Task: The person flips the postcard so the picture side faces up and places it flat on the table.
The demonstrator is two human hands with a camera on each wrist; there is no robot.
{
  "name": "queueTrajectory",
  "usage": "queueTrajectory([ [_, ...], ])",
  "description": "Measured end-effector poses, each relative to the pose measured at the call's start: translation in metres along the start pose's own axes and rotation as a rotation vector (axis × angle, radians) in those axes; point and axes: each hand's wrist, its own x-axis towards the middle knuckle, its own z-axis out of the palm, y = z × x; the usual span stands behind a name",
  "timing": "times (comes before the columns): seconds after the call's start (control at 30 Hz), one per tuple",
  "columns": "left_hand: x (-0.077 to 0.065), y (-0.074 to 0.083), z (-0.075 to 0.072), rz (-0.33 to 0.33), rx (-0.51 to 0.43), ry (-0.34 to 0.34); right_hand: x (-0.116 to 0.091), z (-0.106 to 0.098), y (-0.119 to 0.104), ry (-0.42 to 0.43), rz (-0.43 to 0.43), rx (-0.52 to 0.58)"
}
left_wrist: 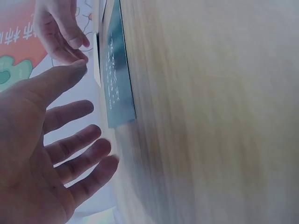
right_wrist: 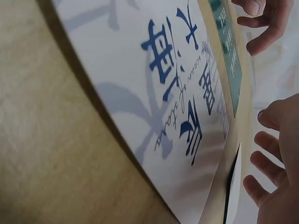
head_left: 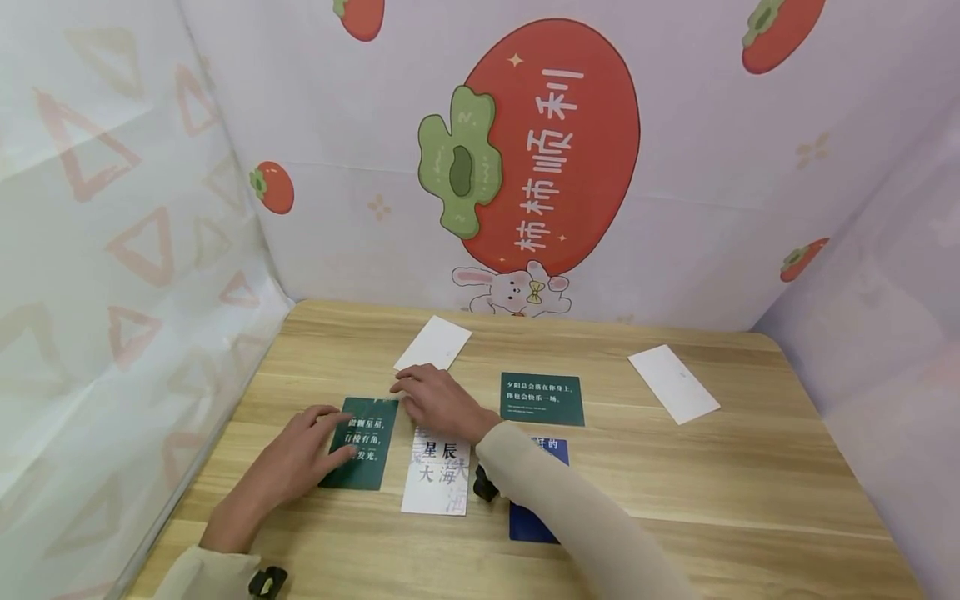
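My left hand [head_left: 296, 458] is spread over the left side of a dark green card [head_left: 367, 473] printed with white characters. In the left wrist view its fingers are apart, the palm holds nothing, and the green card [left_wrist: 119, 79] lies flat beyond the fingertips. To the right, my right hand [head_left: 442, 404] reaches over the top of a white card [head_left: 435, 496] with dark blue characters. The right wrist view shows those loosely bent fingers just past the far end of the white card [right_wrist: 135, 88], with nothing gripped. The right hand covers that card's upper part.
A second green card [head_left: 542, 400] lies right of the hands. A blue card [head_left: 527, 521] is partly hidden under the right sleeve. Plain white cards lie at the back, one behind the right hand [head_left: 438, 337], another farther right [head_left: 673, 383]. Printed cloth walls border the wooden table [head_left: 750, 475].
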Motion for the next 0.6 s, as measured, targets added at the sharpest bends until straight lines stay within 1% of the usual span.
queueTrajectory([
  [0.13,0.007,0.004,0.001,0.016,0.024,0.029,-0.001,-0.003,0.007,0.016,0.026,-0.01],
  [0.23,0.013,0.007,0.001,0.013,0.04,0.031,-0.002,-0.005,0.011,0.014,0.044,-0.016],
  [0.4,0.028,0.014,0.001,-0.027,0.033,0.004,-0.002,-0.01,0.019,0.016,0.088,-0.005],
  [0.6,0.047,0.025,0.004,-0.033,0.039,-0.019,-0.001,-0.016,0.034,0.011,0.154,-0.016],
])
